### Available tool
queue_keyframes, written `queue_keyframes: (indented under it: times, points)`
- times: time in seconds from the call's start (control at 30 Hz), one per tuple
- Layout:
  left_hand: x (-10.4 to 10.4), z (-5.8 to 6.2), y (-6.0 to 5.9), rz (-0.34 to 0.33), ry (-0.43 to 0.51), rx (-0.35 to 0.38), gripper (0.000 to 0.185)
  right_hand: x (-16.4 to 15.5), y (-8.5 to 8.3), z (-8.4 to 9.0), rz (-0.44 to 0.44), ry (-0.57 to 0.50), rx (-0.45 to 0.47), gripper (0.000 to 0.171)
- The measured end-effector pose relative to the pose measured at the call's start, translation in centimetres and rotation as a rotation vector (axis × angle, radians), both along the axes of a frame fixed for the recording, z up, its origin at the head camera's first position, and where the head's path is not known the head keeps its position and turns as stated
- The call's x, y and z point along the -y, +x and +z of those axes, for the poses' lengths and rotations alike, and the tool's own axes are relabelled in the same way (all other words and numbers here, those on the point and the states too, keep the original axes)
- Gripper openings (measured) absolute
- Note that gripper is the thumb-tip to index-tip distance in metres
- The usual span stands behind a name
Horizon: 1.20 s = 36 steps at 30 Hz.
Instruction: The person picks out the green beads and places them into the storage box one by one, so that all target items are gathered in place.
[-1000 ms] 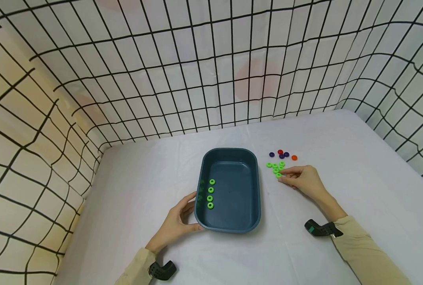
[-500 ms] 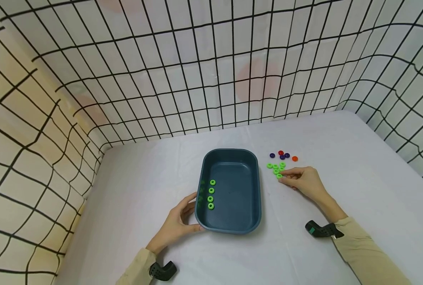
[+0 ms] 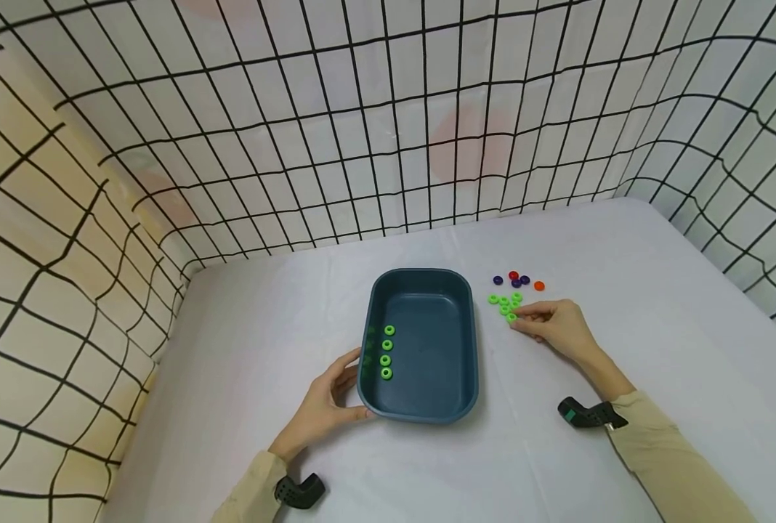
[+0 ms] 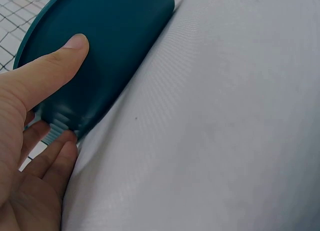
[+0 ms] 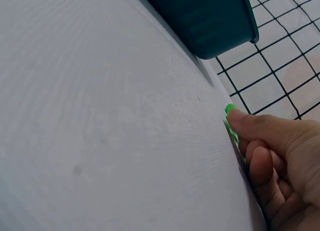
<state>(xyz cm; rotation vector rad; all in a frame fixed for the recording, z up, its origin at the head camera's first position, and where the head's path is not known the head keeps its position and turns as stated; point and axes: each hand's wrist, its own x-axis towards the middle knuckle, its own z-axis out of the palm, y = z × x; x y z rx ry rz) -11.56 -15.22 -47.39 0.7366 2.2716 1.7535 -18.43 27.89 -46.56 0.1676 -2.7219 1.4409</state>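
At the left corner of a dark blue plastic tray [image 3: 427, 418], my left hand [image 3: 325, 403] grips the wall. Its thumb [image 4: 65, 56] lies on the near wall and its fingers are on the left side. Inside the tray, several ring-shaped green beads form a column near the left wall, such as this green bead [image 3: 386, 345]. To the right of the tray, my right hand [image 3: 558, 330] pinches a green bead [image 5: 230, 108] between thumb and forefinger. That bead is at the near end of a small cluster of green beads [image 3: 503, 301] on the white cloth.
Just behind the green cluster lie several darker pieces: a red bead [image 3: 514, 275], purple beads [image 3: 498, 280] and an orange bead [image 3: 539, 286]. A black wire grid [image 3: 394, 138] rises along the back and sides of the cloth-covered table [image 3: 264, 312].
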Motion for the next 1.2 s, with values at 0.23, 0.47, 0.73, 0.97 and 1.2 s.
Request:
queue_keyframes:
  times: [0.23, 0.47, 0.73, 0.97, 1.2]
  points:
    - [0.2, -0.1, 0.1, 0.008, -0.007, 0.001, 0.093, 0.1, -0.7, 1.0, 0.013, -0.107, 0.079, 0.036]
    - [0.3, 0.0, 0.2, 0.007, -0.013, -0.003, 0.093, 2.9, -2.3, 6.0, 0.119, -0.087, -0.080, 0.028]
    - [0.1, 0.4, 0.0, 0.007, 0.000, 0.010, 0.095, 10.5, -4.7, 12.0, 0.321, 0.159, -0.181, 0.022]
    - [-0.1, 0.2, -0.1, -0.003, 0.007, -0.012, 0.093, 16.0, -6.2, 11.9, 0.431, 0.381, -0.168, 0.015]
    - [-0.1, 0.4, 0.0, 0.006, -0.002, 0.012, 0.094, 19.4, -6.0, 11.1, 0.453, 0.512, -0.048, 0.008]
